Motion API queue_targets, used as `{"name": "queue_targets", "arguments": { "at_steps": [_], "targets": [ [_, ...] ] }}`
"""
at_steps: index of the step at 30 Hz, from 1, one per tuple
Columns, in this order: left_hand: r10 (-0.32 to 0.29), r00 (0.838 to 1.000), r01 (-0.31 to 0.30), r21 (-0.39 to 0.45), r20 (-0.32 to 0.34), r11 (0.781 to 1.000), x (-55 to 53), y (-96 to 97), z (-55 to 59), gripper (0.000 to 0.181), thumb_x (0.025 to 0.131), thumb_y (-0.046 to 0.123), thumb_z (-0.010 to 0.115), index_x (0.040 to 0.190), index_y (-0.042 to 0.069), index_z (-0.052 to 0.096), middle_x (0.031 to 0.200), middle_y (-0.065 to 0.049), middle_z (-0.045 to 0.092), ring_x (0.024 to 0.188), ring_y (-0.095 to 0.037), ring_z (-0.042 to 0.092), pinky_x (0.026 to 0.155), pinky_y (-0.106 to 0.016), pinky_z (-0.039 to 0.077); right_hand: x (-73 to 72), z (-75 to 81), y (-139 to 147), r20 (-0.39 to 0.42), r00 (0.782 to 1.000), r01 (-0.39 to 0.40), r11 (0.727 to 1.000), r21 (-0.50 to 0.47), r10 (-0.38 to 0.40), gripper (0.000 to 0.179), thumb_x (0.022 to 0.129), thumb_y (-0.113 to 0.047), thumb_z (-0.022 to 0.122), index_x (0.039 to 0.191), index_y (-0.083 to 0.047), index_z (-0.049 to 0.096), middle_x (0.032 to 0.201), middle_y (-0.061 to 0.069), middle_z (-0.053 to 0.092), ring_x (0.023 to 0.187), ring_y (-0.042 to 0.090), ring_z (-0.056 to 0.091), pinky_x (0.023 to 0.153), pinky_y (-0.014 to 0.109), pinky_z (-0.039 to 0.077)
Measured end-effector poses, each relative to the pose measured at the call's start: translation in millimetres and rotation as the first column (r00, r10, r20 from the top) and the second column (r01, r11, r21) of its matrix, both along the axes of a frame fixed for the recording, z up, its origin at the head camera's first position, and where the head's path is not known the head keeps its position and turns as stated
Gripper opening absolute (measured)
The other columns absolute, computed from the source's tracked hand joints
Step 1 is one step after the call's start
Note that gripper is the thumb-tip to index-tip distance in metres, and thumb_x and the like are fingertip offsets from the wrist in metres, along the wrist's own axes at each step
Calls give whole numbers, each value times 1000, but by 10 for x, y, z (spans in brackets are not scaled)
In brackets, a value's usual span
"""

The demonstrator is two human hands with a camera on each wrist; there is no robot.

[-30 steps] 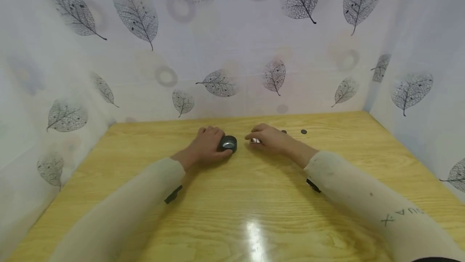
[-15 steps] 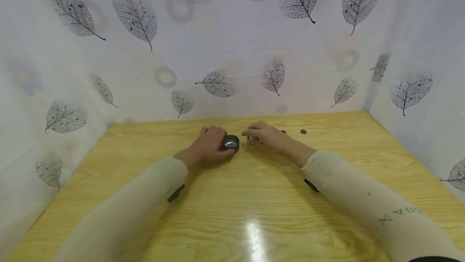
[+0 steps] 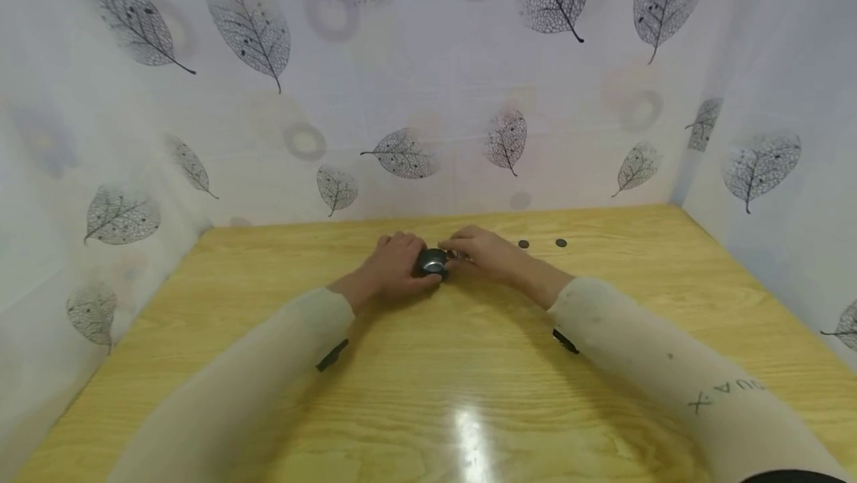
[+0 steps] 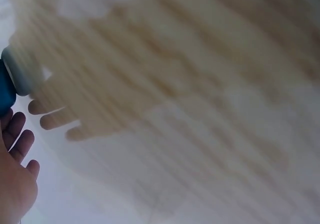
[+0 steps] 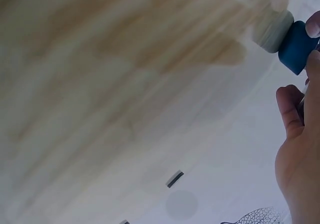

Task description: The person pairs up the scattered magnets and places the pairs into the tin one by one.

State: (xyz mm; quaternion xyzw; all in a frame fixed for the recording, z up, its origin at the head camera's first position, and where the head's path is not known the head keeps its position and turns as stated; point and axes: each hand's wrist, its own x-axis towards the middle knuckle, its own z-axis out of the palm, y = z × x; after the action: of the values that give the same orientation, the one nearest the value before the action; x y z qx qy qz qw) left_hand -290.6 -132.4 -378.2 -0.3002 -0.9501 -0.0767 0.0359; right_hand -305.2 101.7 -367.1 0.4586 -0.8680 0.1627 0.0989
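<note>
A short round container, dark with a silvery inside in the head view and blue in the wrist views, stands on the wooden table. My left hand is curled round its left side, thumb at the front. Close against its right side, my right hand pinches a small shiny piece, mostly hidden by the fingers; its kind cannot be made out. In the right wrist view, the fingers of the right hand touch or nearly touch the blue container. The left wrist view catches only the edge of the container.
Two small dark discs lie on the table to the right of my right hand. The glossy wood-grain table ends at a leaf-patterned white backdrop, which also rises at both sides.
The left hand has slid the container a little to the right. My right hand has moved left with the shiny piece, closing the gap between them.
</note>
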Motion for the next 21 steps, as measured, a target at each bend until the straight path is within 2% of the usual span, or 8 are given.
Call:
{"name": "queue_targets", "arguments": {
  "at_steps": [5,8,12,16,21],
  "targets": [
    [-11,1000,10,-12,-12,1000,23,28,1,57,93,60,54,118,9,55,119,-7,59,108,-23,50,100,-45,36,10,0,-38,56,998,11,1000,29,-13,41,92,-25,72,128,-6,64,122,11,69,112,27,62,100,42,49],
    [-23,1000,23,-23,-3,999,38,47,2,54,93,58,55,115,9,56,115,-6,58,106,-22,50,99,-45,36,25,3,-43,120,992,35,998,49,-41,40,91,-28,74,123,-8,63,114,8,69,103,22,63,92,38,52],
    [-18,1000,18,-41,-8,999,27,70,19,55,93,59,55,115,9,55,116,-6,58,108,-22,50,100,-45,36,38,39,-21,159,984,74,996,53,-82,35,89,-29,76,115,-10,62,100,3,65,90,16,59,82,33,52],
    [1,1000,-2,-31,-29,1000,5,73,39,55,92,59,57,115,9,56,117,-7,59,109,-23,51,100,-45,36,30,79,-6,141,989,51,999,10,-52,28,88,-23,77,107,-9,63,96,3,65,89,17,60,82,34,52],
    [-3,1000,3,-33,-7,999,15,56,31,56,92,59,57,117,9,56,119,-8,60,111,-24,51,99,-45,36,23,58,-8,96,995,-26,1000,4,25,23,91,-17,73,109,-5,66,103,6,70,95,18,66,90,33,54]
  ]
}}
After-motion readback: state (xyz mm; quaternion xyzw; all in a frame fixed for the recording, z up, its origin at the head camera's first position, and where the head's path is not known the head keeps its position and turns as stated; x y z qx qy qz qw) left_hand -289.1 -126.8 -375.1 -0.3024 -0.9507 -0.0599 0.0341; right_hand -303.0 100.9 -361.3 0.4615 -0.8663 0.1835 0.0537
